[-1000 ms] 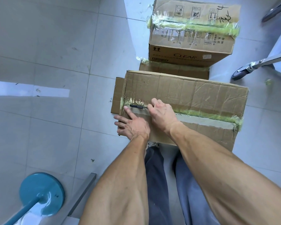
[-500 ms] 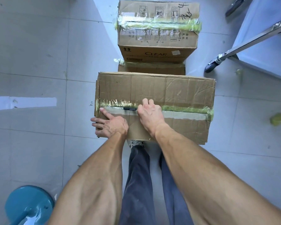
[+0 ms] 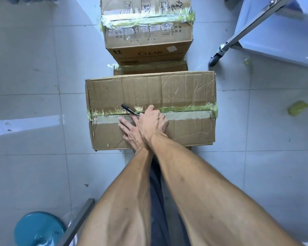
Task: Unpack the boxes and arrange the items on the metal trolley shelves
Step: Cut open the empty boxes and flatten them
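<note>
At frame centre the right hand [image 3: 152, 121] grips a slim black pen-like cutter [image 3: 130, 109] on the brown cardboard box's [image 3: 167, 89] taped seam; the flat left hand [image 3: 130, 129] braces, best kept behind the blade.

head cam | 1 view | looks steeply down from above | close over box [image 3: 149, 89] on floor [image 3: 34, 86]
</note>
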